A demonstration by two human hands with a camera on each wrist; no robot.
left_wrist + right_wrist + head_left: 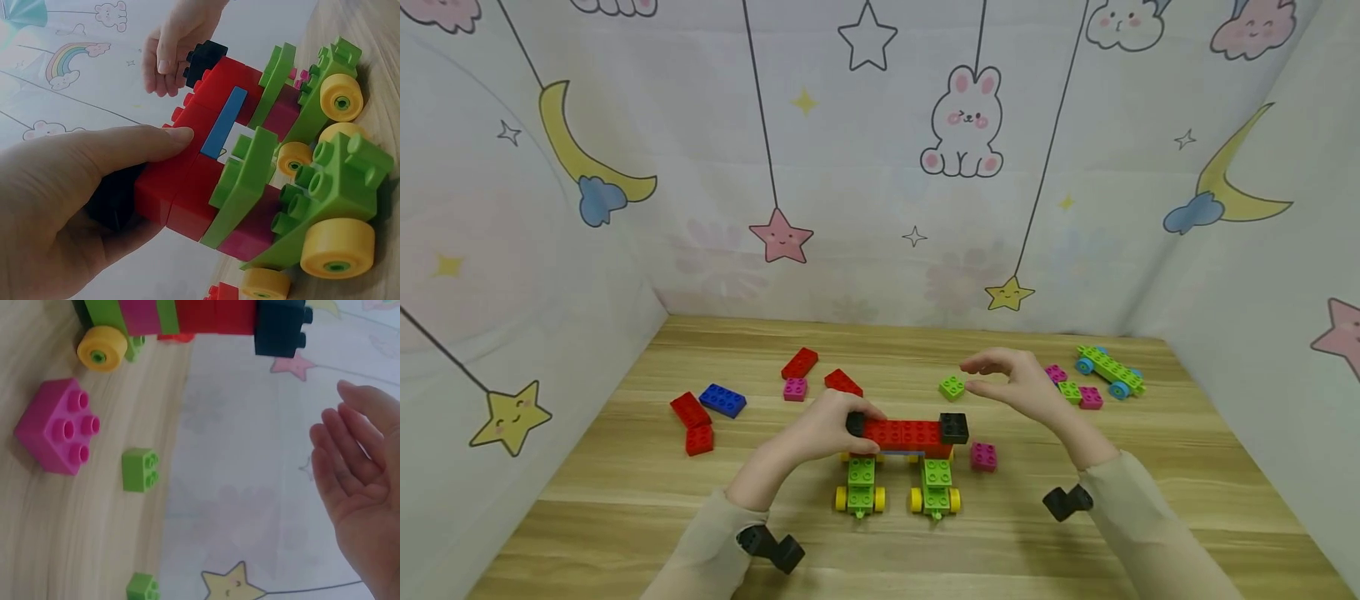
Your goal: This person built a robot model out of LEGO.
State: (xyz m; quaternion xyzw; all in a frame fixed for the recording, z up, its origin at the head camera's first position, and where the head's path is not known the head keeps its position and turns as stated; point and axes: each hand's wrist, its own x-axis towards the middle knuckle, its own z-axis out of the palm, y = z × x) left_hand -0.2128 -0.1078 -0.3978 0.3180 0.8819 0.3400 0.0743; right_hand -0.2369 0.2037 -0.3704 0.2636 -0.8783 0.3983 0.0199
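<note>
A toy-brick build stands in the middle of the table, with a row of red bricks (902, 433) across its top. Black bricks (953, 427) sit at both ends of that row. Underneath are two green wheeled bases (337, 175) with yellow wheels (337, 249), plus magenta bricks (250, 240) and a blue piece (225, 122). My left hand (835, 425) grips the build's left end, thumb on the red brick, fingers partly hidden behind. My right hand (1018, 385) hovers to the right with loosely bent fingers, holding nothing. Nearest to it lies a small green brick (952, 387).
A magenta brick (983, 456) lies right of the build. Red bricks (690, 410) and a blue brick (723, 400) lie at the left, more red and magenta ones behind. At the back right sits a green base with blue wheels (1110, 371). A printed curtain (865, 167) encloses the table.
</note>
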